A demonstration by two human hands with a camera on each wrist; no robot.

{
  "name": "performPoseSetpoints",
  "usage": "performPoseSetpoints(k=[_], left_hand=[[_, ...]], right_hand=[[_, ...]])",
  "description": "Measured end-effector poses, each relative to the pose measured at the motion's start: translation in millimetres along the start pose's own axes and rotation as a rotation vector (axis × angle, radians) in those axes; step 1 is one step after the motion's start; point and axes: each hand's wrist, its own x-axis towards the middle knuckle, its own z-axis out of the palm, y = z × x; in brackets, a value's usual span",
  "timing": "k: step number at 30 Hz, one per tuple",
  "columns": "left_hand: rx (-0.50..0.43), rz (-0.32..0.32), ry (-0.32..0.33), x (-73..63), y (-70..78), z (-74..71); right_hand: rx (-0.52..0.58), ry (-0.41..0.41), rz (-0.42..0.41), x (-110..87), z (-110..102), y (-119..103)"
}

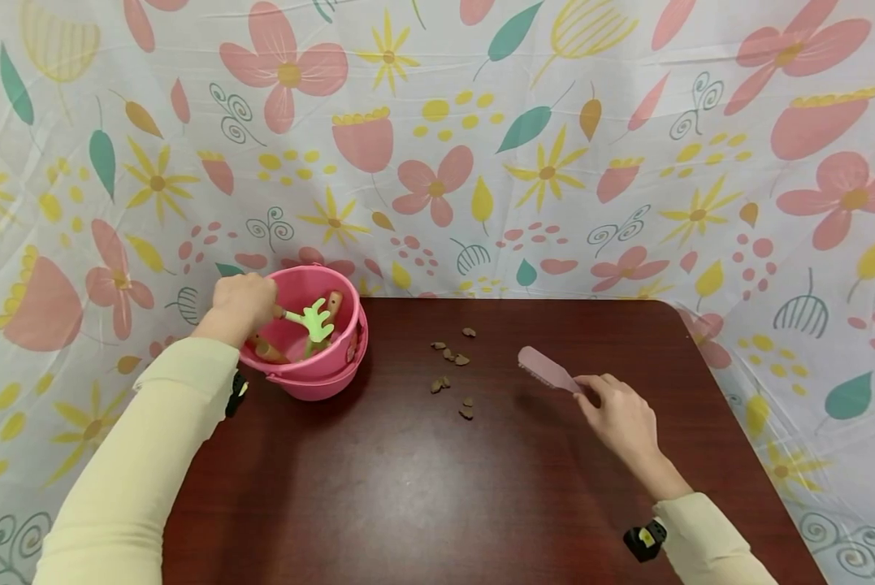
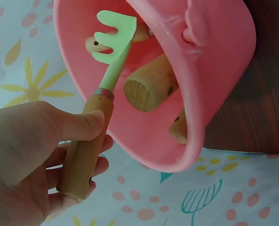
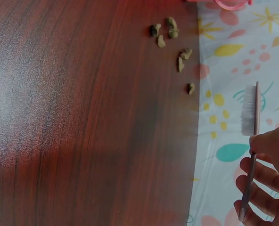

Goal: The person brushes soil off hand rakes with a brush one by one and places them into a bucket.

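My left hand (image 1: 243, 301) grips the wooden handle of a small green toy rake (image 2: 115, 40) at the mouth of a pink bucket (image 2: 229, 61). Its pale green prongs are over the bucket's opening in the left wrist view. Inside the bucket lie other wooden-handled tools (image 2: 151, 84), their heads mostly hidden. My right hand (image 1: 620, 418) holds a pink brush (image 1: 547, 368) by its handle, above the right part of the table. White bristles show on the brush in the right wrist view. Several small brown pieces (image 1: 462, 360) lie scattered on the table between the two hands.
The dark brown wooden table (image 1: 408, 487) has its back edge against a floral curtain (image 1: 437, 122). A second pink rim shows below the upper one, so the bucket appears stacked in another, at the table's back left.
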Motion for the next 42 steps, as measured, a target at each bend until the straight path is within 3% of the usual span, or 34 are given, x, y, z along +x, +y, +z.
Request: performPoseSetpoints(k=[15,21,33,42], left_hand=[[0.039,0.050,-0.031,10.5,13.4,1.1],[0.014,0.055,-0.036,8.3,15.7,0.7],[0.035,0.051,0.070,3.8,9.1,-6.8],[0.015,0.062,0.128,-1.6,13.1,-5.8]], right_hand=[[0.006,-0.025,0.016,-3.0,0,-1],[0.006,-0.030,0.021,-4.2,0,-1],[0.007,-0.019,0.013,-3.8,0,-1],[0.010,-0.013,0.021,-4.2,2,-1]])
